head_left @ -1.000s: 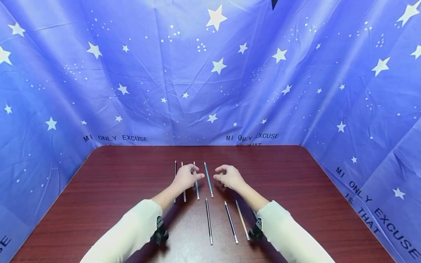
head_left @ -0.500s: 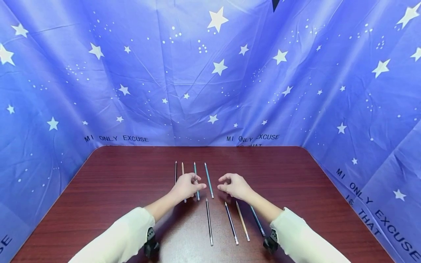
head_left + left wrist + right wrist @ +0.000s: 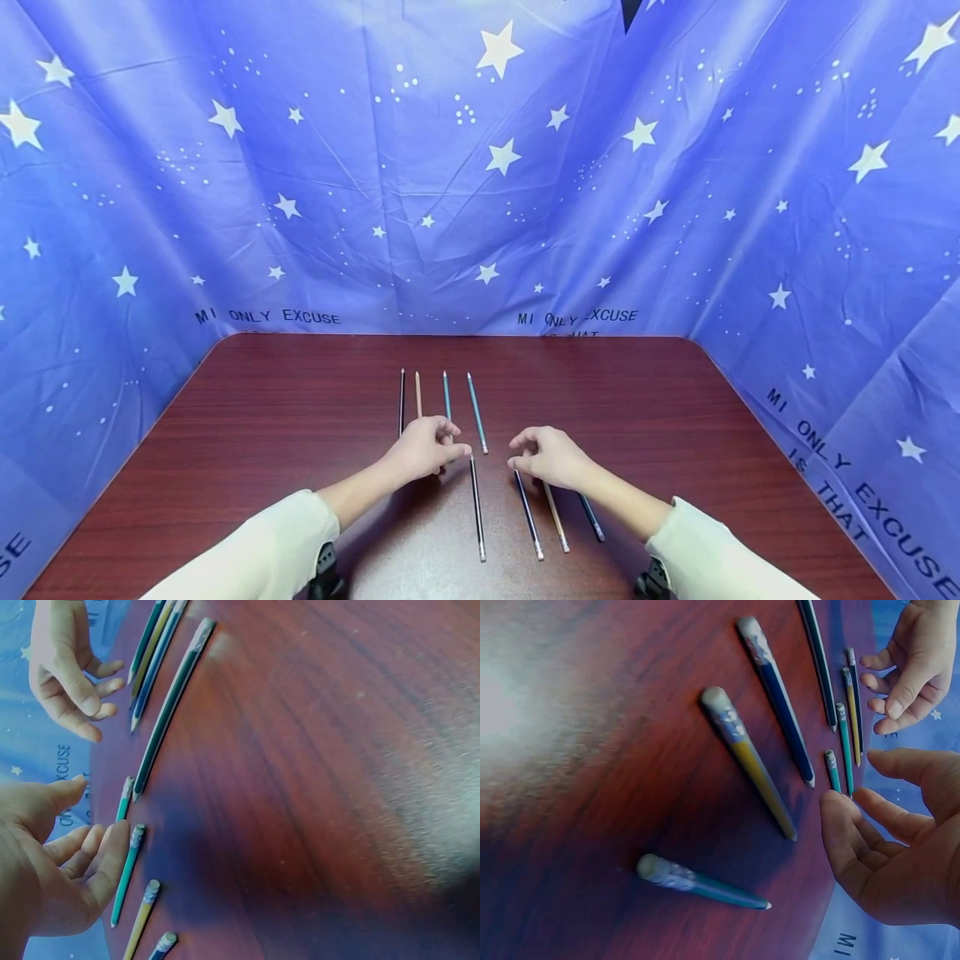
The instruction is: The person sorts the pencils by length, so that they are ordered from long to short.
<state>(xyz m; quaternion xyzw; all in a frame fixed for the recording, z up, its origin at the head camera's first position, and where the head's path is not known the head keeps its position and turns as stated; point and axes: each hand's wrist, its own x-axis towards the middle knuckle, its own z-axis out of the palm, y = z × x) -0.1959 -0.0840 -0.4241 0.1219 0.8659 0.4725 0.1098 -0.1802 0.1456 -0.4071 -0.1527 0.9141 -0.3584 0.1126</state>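
My left hand (image 3: pixel 426 447) hovers over the near ends of the far pencils, fingers loosely bent and holding nothing. Under or beside it lie a dark pencil (image 3: pixel 401 404), a yellow pencil (image 3: pixel 418 396) and a teal pencil (image 3: pixel 447 396), partly covered. Another teal pencil (image 3: pixel 477 412) lies just right of them. My right hand (image 3: pixel 553 457), with nothing in its grasp, hangs above the tips of a dark blue pencil (image 3: pixel 528 517), a second yellow pencil (image 3: pixel 556 518) and a dark teal pencil (image 3: pixel 591 518). Between the hands, nearer the person, is a black pencil (image 3: pixel 477 508).
All the pencils lie on a reddish-brown wooden table (image 3: pixel 262 417). A blue curtain (image 3: pixel 420 167) with white stars surrounds its back and sides. Dark wrist devices (image 3: pixel 326 571) sit on the light sleeves (image 3: pixel 255 546).
Both hands have drawn back toward the person, the right one also shifting right. It now covers the tips of the near-right pencils. The pencils stay in place.
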